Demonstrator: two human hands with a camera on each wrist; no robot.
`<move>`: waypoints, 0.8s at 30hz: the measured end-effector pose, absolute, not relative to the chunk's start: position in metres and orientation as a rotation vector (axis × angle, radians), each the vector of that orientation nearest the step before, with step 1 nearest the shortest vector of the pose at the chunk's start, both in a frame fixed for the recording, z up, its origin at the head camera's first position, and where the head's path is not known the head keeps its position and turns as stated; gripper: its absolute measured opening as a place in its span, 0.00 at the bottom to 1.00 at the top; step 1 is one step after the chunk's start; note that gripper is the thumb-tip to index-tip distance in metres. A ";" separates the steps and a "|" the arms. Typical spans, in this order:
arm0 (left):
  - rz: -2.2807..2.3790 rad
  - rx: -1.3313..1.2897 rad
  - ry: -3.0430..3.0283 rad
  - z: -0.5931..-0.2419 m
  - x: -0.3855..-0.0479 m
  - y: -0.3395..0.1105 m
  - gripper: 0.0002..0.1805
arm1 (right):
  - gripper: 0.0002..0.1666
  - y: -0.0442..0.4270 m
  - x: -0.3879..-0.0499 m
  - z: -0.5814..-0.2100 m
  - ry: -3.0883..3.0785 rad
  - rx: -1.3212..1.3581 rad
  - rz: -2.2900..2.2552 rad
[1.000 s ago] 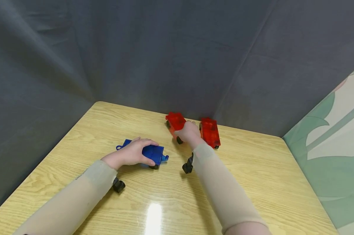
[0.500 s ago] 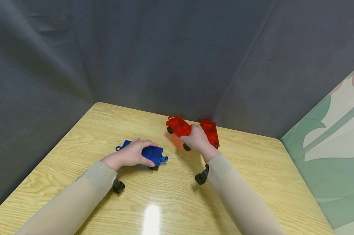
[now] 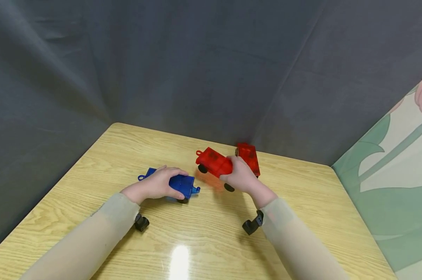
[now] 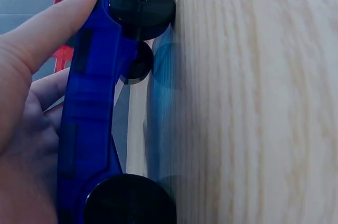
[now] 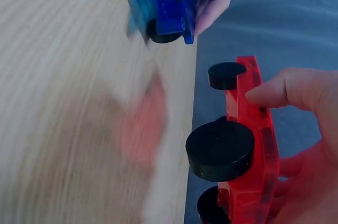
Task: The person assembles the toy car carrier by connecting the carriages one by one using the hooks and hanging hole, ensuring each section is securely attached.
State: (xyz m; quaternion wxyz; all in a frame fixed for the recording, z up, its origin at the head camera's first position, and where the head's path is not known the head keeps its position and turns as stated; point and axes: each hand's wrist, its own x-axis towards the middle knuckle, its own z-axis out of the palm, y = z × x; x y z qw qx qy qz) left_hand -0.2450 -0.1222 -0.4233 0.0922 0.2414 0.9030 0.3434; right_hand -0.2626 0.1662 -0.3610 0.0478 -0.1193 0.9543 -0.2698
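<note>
My left hand (image 3: pixel 157 182) grips a translucent blue toy wagon (image 3: pixel 183 184) on the table at centre left. The wagon has black wheels, a ring at its left end and a hook at its right end. In the left wrist view the thumb lies along the blue wagon's side (image 4: pixel 90 108), and other fingers show behind it. My right hand (image 3: pixel 241 175) holds a red toy wagon (image 3: pixel 213 160) by its near end, tilted and raised above the table. Its ring points to the far left. In the right wrist view the red wagon's wheels (image 5: pixel 221 149) hang clear of the wood.
A second red toy wagon (image 3: pixel 248 158) stands near the table's back edge, just beyond my right hand. The wooden table (image 3: pixel 204 233) meets a dark curtain (image 3: pixel 197 70) at the back and left. Patterned fabric (image 3: pixel 400 186) hangs on the right. Black cameras sit at both wrists.
My right hand has lifted the red wagon and drawn it nearer, turning its ring end leftward. The left hand and blue wagon have stayed in place.
</note>
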 end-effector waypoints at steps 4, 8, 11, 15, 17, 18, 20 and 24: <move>1.018 0.709 2.688 -0.424 -0.245 -0.122 0.43 | 0.43 0.173 -0.255 -0.365 2.887 -0.413 -0.832; 1.022 0.724 2.686 -0.424 -0.245 -0.121 0.42 | 0.43 0.180 -0.246 -0.369 2.867 -0.450 -0.840; 1.028 0.725 2.680 -0.424 -0.245 -0.122 0.42 | 0.44 0.185 -0.239 -0.371 2.848 -0.480 -0.843; 1.036 0.712 2.677 -0.425 -0.244 -0.122 0.42 | 0.45 0.189 -0.232 -0.373 2.827 -0.513 -0.845; 1.040 0.710 2.675 -0.424 -0.244 -0.123 0.41 | 0.45 0.191 -0.228 -0.374 2.816 -0.518 -0.849; 1.039 0.713 2.675 -0.424 -0.244 -0.123 0.41 | 0.45 0.192 -0.227 -0.374 2.810 -0.519 -0.853; 1.037 0.715 2.674 -0.424 -0.244 -0.122 0.42 | 0.45 0.195 -0.225 -0.374 2.795 -0.525 -0.866; 1.035 0.718 2.674 -0.422 -0.243 -0.122 0.42 | 0.45 0.199 -0.221 -0.374 2.780 -0.530 -0.882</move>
